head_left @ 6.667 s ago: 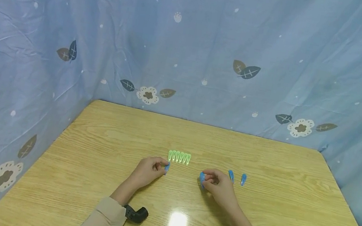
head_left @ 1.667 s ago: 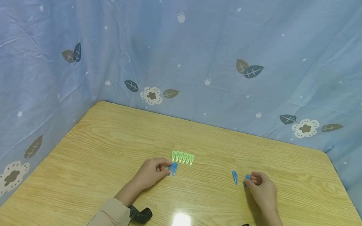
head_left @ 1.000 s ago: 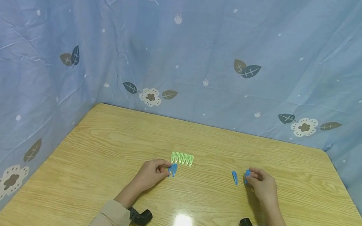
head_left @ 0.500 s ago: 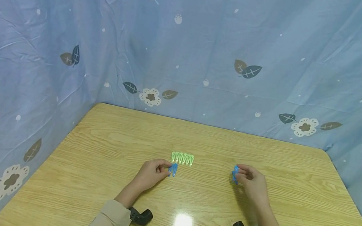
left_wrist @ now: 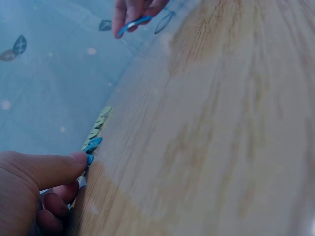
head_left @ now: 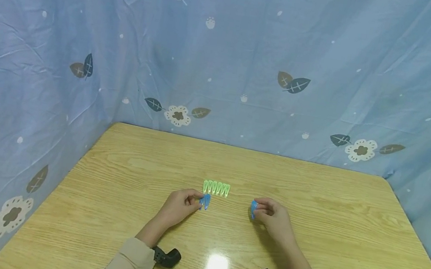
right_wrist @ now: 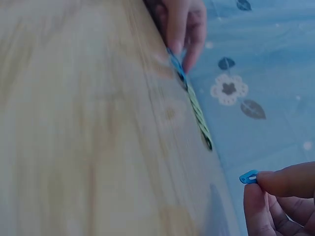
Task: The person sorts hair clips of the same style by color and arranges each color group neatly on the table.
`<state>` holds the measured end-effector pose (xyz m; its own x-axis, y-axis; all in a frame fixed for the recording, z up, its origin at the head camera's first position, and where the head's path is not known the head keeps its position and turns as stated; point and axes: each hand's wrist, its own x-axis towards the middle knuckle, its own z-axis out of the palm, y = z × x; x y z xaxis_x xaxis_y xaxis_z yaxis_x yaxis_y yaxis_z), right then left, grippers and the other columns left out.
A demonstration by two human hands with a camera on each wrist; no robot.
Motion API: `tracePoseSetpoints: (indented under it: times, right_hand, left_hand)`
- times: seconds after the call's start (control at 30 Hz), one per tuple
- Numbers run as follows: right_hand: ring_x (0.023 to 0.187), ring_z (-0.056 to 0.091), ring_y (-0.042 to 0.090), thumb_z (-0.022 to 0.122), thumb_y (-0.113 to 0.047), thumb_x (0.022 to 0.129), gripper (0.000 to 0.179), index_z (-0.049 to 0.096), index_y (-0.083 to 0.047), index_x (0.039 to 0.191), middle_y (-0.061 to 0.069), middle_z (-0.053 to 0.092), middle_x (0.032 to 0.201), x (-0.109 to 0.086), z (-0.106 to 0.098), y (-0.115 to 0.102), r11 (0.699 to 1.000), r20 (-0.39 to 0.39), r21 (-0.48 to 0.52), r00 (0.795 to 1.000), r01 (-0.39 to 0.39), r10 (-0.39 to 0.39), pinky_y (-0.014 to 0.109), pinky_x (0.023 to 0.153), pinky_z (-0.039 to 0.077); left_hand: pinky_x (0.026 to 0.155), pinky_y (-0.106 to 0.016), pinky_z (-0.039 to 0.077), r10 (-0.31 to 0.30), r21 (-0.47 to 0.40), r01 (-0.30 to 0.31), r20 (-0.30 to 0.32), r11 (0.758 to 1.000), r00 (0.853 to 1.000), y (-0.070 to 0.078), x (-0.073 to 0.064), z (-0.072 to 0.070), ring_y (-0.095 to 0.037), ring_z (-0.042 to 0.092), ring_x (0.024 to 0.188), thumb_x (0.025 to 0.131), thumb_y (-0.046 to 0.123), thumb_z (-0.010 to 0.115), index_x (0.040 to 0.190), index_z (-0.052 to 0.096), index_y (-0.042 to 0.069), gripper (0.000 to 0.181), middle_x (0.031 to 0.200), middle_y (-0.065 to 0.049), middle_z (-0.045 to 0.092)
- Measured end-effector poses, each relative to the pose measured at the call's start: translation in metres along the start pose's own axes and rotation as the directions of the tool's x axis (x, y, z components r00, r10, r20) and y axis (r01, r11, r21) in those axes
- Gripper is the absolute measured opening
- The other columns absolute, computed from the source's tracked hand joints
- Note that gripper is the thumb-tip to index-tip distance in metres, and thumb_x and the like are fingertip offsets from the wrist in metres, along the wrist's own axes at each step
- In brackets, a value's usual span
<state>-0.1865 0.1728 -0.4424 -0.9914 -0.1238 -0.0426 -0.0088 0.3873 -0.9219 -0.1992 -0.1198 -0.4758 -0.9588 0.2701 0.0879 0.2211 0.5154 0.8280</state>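
My right hand (head_left: pixel 276 223) pinches a blue snap hair clip (head_left: pixel 253 209) between thumb and index finger, right of the middle of the table. In the right wrist view this clip (right_wrist: pixel 248 177) sticks out past the fingertips. My left hand (head_left: pixel 177 206) has thumb and index finger pinched at the ends of another blue hair clip (head_left: pixel 201 203), partly hidden by them. Directly to its right lies a further blue hair clip (head_left: pixel 207 202). Just beyond these, several light green hair clips (head_left: pixel 216 188) lie side by side in a row.
The wooden table (head_left: pixel 151 157) meets a blue patterned curtain (head_left: pixel 237 52) at its back edge. Black wrist-worn devices (head_left: pixel 167 257) sit at both wrists. In the left wrist view a thin dark-blue outline (left_wrist: pixel 165 22) shows beside the right hand.
The clip the right hand held earlier now lies by the left hand. The right hand went to the far-right blue clip, lifted it and came back left. The left hand stays in place.
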Motion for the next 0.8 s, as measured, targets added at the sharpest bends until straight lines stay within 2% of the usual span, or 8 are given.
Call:
tracePoseSetpoints:
  times: [0.17,0.33,0.4,0.57,0.8]
  right_hand:
    - [0.091,0.060,0.023,0.063,0.000,0.089,0.031,0.060,0.009,0.118,0.014,0.062,0.100,0.006,0.023,-0.006,0.998,0.049,0.052,0.999,0.019,-0.022,0.020,0.072,0.051]
    - [0.088,0.059,0.025,0.062,0.006,0.087,0.029,0.059,0.014,0.114,0.020,0.062,0.098,0.004,0.047,-0.033,0.996,0.071,0.087,0.997,0.014,-0.020,0.021,0.071,0.051]
    - [0.088,0.060,0.026,0.062,0.007,0.086,0.028,0.060,0.014,0.114,0.021,0.062,0.097,0.004,0.057,-0.037,0.996,0.064,0.084,0.998,0.008,-0.014,0.023,0.070,0.051]
    - [0.086,0.060,0.021,0.066,0.004,0.086,0.028,0.064,0.008,0.113,0.014,0.064,0.095,0.016,0.077,-0.020,0.998,0.032,0.063,0.999,0.013,-0.015,0.024,0.067,0.052]
    - [0.082,0.061,0.018,0.068,0.003,0.083,0.025,0.068,0.003,0.108,0.008,0.066,0.090,0.024,0.090,-0.019,0.998,-0.020,0.045,0.999,0.031,-0.030,0.023,0.068,0.052]
  left_hand:
    - [0.056,-0.023,0.043,-0.004,0.002,0.004,0.003,1.000,1.000,0.001,0.000,-0.001,-0.011,0.047,0.064,0.089,0.014,0.069,0.111,0.069,0.008,0.023,0.075,0.004,0.054]
    - [0.057,-0.022,0.044,0.003,0.005,-0.003,0.004,1.000,1.000,0.000,0.000,0.000,-0.010,0.047,0.063,0.089,0.014,0.069,0.111,0.069,0.007,0.023,0.075,0.005,0.054]
    - [0.057,-0.022,0.044,0.006,0.002,-0.006,0.005,1.000,1.000,0.000,0.000,0.001,-0.010,0.047,0.063,0.089,0.013,0.069,0.110,0.069,0.007,0.022,0.075,0.005,0.055]
    - [0.056,-0.022,0.044,0.017,-0.005,-0.017,0.007,1.000,1.000,0.000,0.001,0.002,-0.010,0.048,0.063,0.089,0.013,0.069,0.110,0.069,0.006,0.022,0.075,0.004,0.055]
    - [0.055,-0.022,0.043,-0.003,0.007,0.003,-0.004,1.000,1.000,-0.002,0.003,0.000,-0.010,0.048,0.062,0.088,0.013,0.069,0.110,0.070,0.007,0.022,0.075,0.004,0.055]
